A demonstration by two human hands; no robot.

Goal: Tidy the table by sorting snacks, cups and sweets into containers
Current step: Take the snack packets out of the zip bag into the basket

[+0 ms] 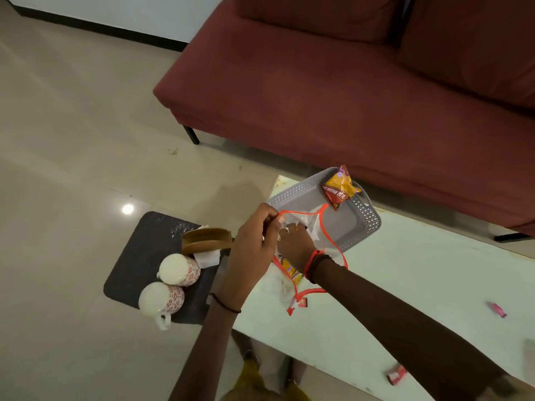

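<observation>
A clear plastic pouch with an orange-red trim [318, 224] lies on the pale table [405, 285], partly over a grey perforated basket [356, 224]. My left hand [254, 241] pinches the pouch's rim at the left and holds it up. My right hand [295, 241] reaches into the pouch's mouth; its fingers are hidden inside. A yellow snack packet [291, 270] shows through the pouch under my right wrist. A yellow-and-red snack packet [340, 188] rests on the basket's far rim.
Two white floral cups [178, 269] [160, 298] lie upside down on a dark tray [139, 256] left of the table, beside a wooden holder [207, 240]. A pink sweet [498, 309] and a red sweet [396, 374] lie at the table's right. A maroon sofa [347, 82] stands behind.
</observation>
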